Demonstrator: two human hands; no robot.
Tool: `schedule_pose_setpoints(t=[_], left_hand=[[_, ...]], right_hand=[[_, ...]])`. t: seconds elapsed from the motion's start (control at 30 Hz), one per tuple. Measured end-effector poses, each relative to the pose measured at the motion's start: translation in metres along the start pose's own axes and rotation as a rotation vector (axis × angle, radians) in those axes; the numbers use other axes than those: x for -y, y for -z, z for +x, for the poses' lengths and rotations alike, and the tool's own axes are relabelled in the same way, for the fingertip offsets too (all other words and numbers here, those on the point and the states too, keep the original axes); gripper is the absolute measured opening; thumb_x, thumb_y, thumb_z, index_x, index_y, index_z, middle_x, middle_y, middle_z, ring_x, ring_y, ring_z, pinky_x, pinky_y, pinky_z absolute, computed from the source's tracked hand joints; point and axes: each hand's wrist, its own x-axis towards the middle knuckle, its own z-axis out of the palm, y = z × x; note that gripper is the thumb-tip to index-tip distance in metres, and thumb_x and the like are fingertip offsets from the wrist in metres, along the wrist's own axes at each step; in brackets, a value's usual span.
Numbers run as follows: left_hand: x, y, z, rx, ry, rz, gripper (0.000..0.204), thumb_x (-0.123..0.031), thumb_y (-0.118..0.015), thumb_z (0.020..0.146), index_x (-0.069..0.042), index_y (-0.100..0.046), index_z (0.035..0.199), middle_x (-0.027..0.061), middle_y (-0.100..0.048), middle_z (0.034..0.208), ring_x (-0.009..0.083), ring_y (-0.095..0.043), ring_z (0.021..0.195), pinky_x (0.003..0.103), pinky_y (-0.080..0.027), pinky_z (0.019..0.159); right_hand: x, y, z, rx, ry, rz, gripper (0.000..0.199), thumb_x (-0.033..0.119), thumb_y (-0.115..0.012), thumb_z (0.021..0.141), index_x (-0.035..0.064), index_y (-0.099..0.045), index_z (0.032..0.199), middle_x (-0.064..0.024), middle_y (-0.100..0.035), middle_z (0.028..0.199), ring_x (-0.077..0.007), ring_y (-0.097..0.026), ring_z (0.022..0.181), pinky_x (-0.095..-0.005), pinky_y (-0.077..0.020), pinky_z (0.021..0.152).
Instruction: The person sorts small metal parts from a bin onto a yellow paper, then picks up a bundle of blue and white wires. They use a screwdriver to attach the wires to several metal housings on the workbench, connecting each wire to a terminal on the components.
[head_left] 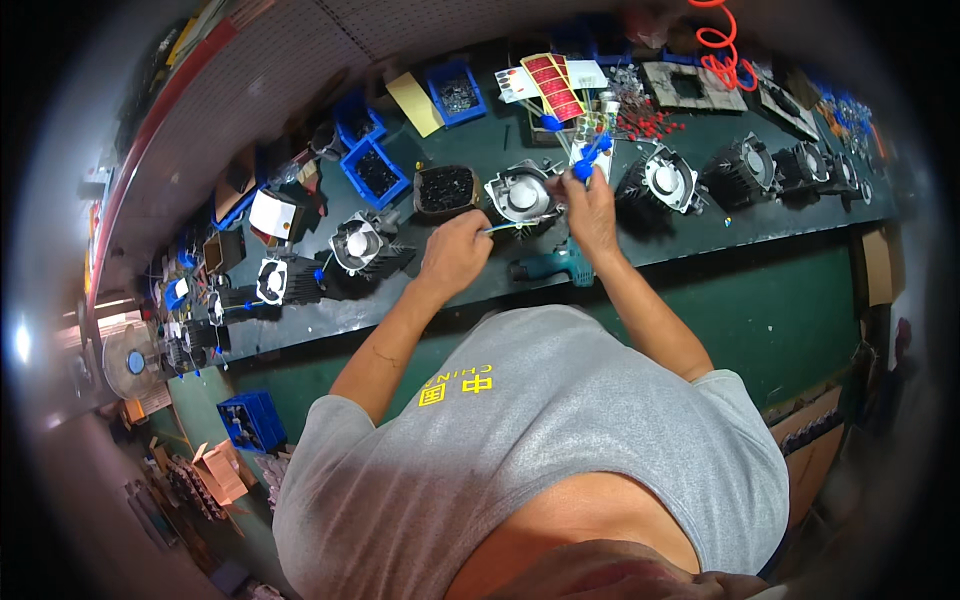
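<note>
My left hand (455, 250) and my right hand (590, 212) are apart, one on each side of the round finned metal part (520, 197) on the green bench (700, 235). The part sits between them, just past my fingers. My right hand is nearer — it touches the edge and pinches a small blue piece (583, 170). My left hand pinches a thin wire (500, 227) that runs sideways to the part. A teal drill (550, 268) lies near my wrists.
</note>
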Motion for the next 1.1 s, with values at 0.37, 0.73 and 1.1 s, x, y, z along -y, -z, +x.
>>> schedule_pose_setpoints(t=[0.37,0.73,1.1], left_hand=[[0.122,-0.037,-0.015,-0.299,0.271,-0.319,0.019,-0.019,-0.063,0.100,-0.001,-0.069,0.102,-0.0020,-0.062,0.081,0.0063,-0.050,0.075,0.026,-0.044,0.068],[0.162,-0.058,-0.006,-0.134,0.295,-0.471,0.017,-0.017,-0.062,0.101,-0.002,-0.070,0.104,-0.0043,-0.058,0.077,0.0045,-0.048,0.066,0.024,-0.040,0.060],[0.160,-0.062,0.001,-0.051,0.410,-0.778,0.017,-0.021,-0.063,0.102,-0.006,-0.071,0.104,-0.0049,-0.054,0.074,0.0026,-0.043,0.058,0.022,-0.034,0.049]], right_hand=[[-0.053,0.010,0.006,-0.194,0.072,-0.437,0.034,0.024,-0.081,0.085,-0.0016,-0.059,0.093,-0.0164,-0.069,0.085,-0.0273,-0.066,0.077,-0.0422,-0.0504,0.073],[-0.067,0.000,0.026,-0.029,0.001,-0.558,0.032,0.015,-0.079,0.081,-0.0009,-0.056,0.095,-0.0214,-0.067,0.078,-0.0431,-0.066,0.075,-0.0490,-0.0498,0.069],[-0.077,0.016,0.040,0.080,0.058,-0.588,0.034,0.019,-0.079,0.082,0.0018,-0.054,0.096,-0.0145,-0.057,0.064,-0.0305,-0.055,0.057,-0.0434,-0.0451,0.059]])
